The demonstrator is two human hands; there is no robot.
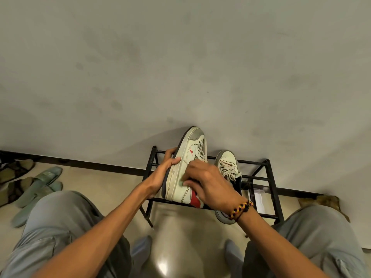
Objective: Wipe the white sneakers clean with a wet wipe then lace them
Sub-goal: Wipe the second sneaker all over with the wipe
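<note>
Gripping the sole edge, the left hand (163, 173) holds one white sneaker (185, 169) tilted on its side atop the black shoe rack (269, 177). Right hand (204, 181) presses a greenish wet wipe (180, 182) against its sidewall. Second sneaker (227, 167) rests on the rack, just beside.

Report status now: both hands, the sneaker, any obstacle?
Left hand grips tilted white sneaker by sole. Right hand presses pale wipe on its side. No obstacle seen.
</note>
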